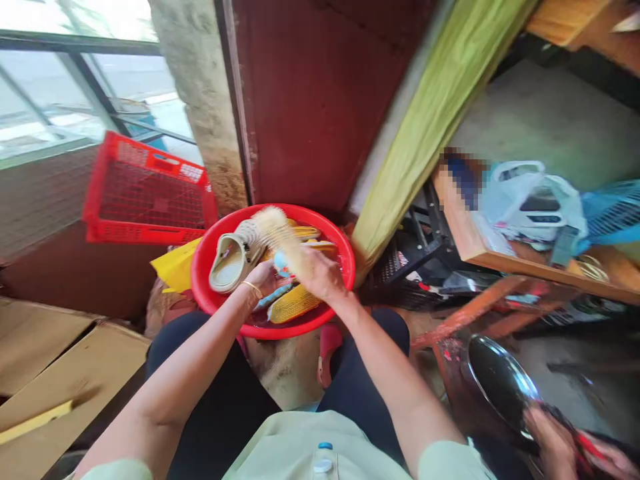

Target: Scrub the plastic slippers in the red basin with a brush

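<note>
A red plastic basin (210, 267) rests in front of my lap, holding wet yellow ridged strips (295, 303). My left hand (260, 277) grips a beige clog-style sandal (231, 263) above the basin. My right hand (320, 273) holds a pale-bristled scrubbing brush (277, 233) against the sandal, with a light blue part (281, 264) showing by the bristles. Another person's hand (553, 443) at the lower right holds a glossy black round object with a metal rim (500, 383).
A red plastic crate (150, 190) leans at the left, near a yellow plastic sheet (177, 267). Flattened cardboard (65, 373) lies at the lower left. A wooden shelf (475, 247) with a white plastic bag (530, 207) stands at the right, beside hanging green cloth (425, 133).
</note>
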The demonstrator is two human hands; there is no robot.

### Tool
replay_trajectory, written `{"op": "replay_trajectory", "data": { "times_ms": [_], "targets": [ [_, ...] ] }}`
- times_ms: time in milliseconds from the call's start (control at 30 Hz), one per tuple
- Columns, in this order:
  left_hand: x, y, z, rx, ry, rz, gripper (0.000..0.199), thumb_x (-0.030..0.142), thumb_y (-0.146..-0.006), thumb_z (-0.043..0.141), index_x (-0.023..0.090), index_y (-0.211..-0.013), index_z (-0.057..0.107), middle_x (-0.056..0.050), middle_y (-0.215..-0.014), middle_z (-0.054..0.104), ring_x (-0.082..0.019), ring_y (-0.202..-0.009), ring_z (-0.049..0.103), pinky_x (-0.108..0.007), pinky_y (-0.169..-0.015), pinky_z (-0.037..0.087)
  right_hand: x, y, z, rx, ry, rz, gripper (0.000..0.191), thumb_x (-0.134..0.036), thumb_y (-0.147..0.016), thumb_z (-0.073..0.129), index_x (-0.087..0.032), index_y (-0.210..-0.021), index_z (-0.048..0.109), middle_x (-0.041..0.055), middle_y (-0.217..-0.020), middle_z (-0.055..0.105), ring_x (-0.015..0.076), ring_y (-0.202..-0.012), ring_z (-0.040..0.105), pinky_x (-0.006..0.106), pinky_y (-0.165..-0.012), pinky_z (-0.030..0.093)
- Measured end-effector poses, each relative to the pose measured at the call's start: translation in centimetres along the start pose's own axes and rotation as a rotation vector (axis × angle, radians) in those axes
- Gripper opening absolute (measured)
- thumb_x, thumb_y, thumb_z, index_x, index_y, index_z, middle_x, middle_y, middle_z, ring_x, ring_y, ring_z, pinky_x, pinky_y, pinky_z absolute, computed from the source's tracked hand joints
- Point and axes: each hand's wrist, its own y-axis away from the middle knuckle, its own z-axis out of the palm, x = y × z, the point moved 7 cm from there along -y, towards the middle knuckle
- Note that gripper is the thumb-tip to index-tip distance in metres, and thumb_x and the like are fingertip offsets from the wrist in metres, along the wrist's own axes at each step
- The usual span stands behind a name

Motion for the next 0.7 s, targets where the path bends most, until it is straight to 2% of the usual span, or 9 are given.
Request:
{"op": "replay_trajectory", "data": {
  "times_ms": [67,133,233,300,400,467,567,633,700],
  "targets": [
    [1.3,0.7,-1.6,0.029,-0.087,0.088,0.033,0.045,-0.081,0.077,0.015,-0.096,0.074,-0.011,-0.095,0.075,-0.025,-0.090,0.071,-0.038,-0.079,0.061,2.1,-1.4,-1.4,0.112,-0.049,0.106,0.045,-0.042,-0.091,0.072,-0.011,-0.123,0.070,0.0169,-0.114,0.077,0.0278,-0.107,0.073,0.038,-0.094,0.060],
    [3.7,1.5,-2.5,0.059,-0.311,0.315,0.049,0.051,-0.074,0.083,0.018,-0.110,0.076,-0.013,-0.118,0.074,-0.031,-0.116,0.067,-0.042,-0.098,0.057,4.3,-2.5,-2.3,0.195,-0.160,0.204,0.043,-0.047,-0.090,0.070,-0.013,-0.115,0.071,0.0155,-0.107,0.078,0.0270,-0.101,0.074,0.036,-0.086,0.061],
    [6.0,2.1,-1.5,0.011,-0.662,0.611,0.080,0.052,-0.063,0.092,0.021,-0.134,0.069,-0.013,-0.149,0.060,-0.037,-0.144,0.048,-0.046,-0.118,0.042,7.6,-3.5,-2.0,0.183,-0.422,0.363,0.040,-0.051,-0.080,0.077,-0.017,-0.099,0.070,0.0071,-0.085,0.077,0.0207,-0.068,0.071,0.029,-0.057,0.057],
    [5.4,1.3,0.1,-0.136,-0.712,0.635,0.098,0.051,-0.061,0.094,0.022,-0.148,0.058,-0.013,-0.153,0.057,-0.037,-0.144,0.049,-0.047,-0.118,0.041,9.2,-3.7,-1.1,0.118,-0.520,0.423,0.040,-0.054,-0.075,0.080,-0.018,-0.087,0.067,0.0005,-0.067,0.069,0.0147,-0.048,0.058,0.026,-0.043,0.047],
    [3.5,-0.6,1.7,-0.274,-0.638,0.585,0.102,0.053,-0.063,0.093,0.019,-0.151,0.054,-0.013,-0.140,0.067,-0.034,-0.127,0.063,-0.044,-0.109,0.049,11.2,-3.7,0.5,0.063,-0.558,0.462,0.044,-0.059,-0.076,0.077,-0.018,-0.085,0.065,-0.0033,-0.057,0.061,0.0121,-0.041,0.051,0.025,-0.040,0.043],
    [2.5,-2.0,1.3,-0.197,-0.624,0.546,0.092,0.055,-0.064,0.091,0.016,-0.142,0.061,-0.012,-0.127,0.073,-0.033,-0.117,0.067,-0.043,-0.103,0.052,12.4,-3.5,1.3,0.089,-0.465,0.460,0.051,-0.063,-0.080,0.072,-0.016,-0.101,0.068,0.0022,-0.070,0.070,0.0162,-0.051,0.060,0.027,-0.044,0.048],
    [1.8,-3.4,-1.2,0.056,-0.689,0.449,0.084,0.055,-0.063,0.091,0.016,-0.133,0.065,-0.010,-0.116,0.075,-0.033,-0.110,0.068,-0.043,-0.099,0.053,12.4,-3.0,2.2,0.115,-0.134,0.343,0.065,-0.062,-0.091,0.062,-0.013,-0.135,0.061,0.0168,-0.111,0.077,0.0257,-0.084,0.074,0.033,-0.062,0.058],
    [2.0,-3.5,-2.9,0.227,-0.752,0.402,0.086,0.052,-0.062,0.092,0.016,-0.136,0.064,-0.011,-0.118,0.075,-0.035,-0.112,0.068,-0.045,-0.101,0.052,11.2,-2.6,3.5,0.021,0.090,0.217,0.061,-0.056,-0.100,0.052,-0.014,-0.144,0.057,0.0204,-0.123,0.074,0.0283,-0.094,0.074,0.034,-0.070,0.058],
    [2.3,-3.2,-3.6,0.313,-0.807,0.418,0.083,0.047,-0.065,0.090,0.016,-0.137,0.063,-0.013,-0.122,0.074,-0.036,-0.115,0.067,-0.046,-0.104,0.050,10.3,-2.2,5.1,-0.127,0.255,0.123,0.054,-0.051,-0.106,0.046,-0.015,-0.144,0.059,0.0205,-0.119,0.075,0.0273,-0.087,0.075,0.033,-0.067,0.055]
  ]
}}
